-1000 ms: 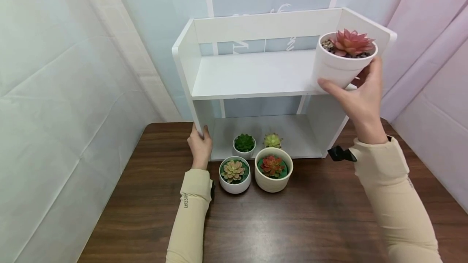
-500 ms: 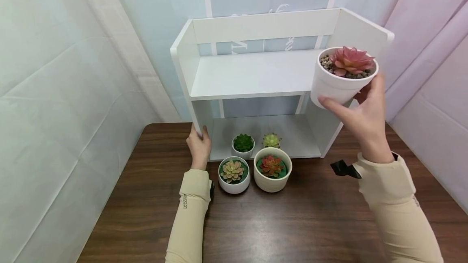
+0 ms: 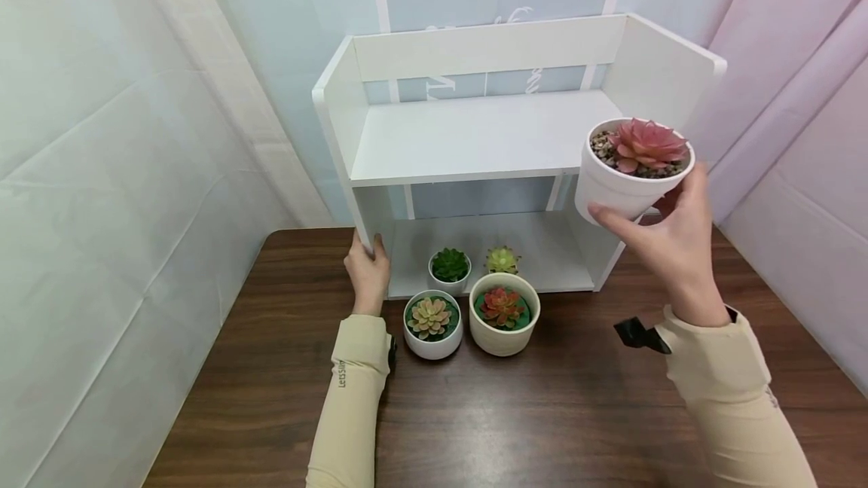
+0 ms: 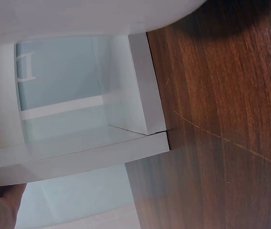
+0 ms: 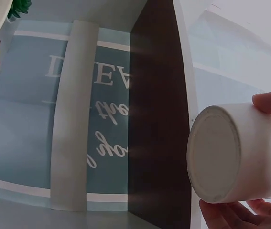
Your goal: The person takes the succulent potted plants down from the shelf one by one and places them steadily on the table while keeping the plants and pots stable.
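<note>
My right hand (image 3: 667,247) holds a white pot with a pink succulent (image 3: 634,172), thumb on the near side, fingers behind. The pot is raised in front of the right end of the white two-tier shelf (image 3: 475,138); its bottom shows in the right wrist view. At the lower left, my left hand (image 3: 368,273) grips the shelf's side panel (image 4: 73,162), thumb on the inner face and fingers outside. On the lower level sit a dark green succulent (image 3: 450,265) in a white pot and a yellow-green succulent (image 3: 502,260), its pot hidden behind a cream pot.
In front of the shelf, on the brown wooden table (image 3: 488,428), stand a white bowl-shaped pot (image 3: 434,349) with a peach succulent and the cream pot (image 3: 503,343) with a red one. Pale cloth (image 3: 136,172) hangs at both sides; a blue printed backdrop is behind.
My right hand has lowered the pink succulent's pot from above the upper board's front edge to just in front of and below it. My left hand keeps its grip on the side panel.
</note>
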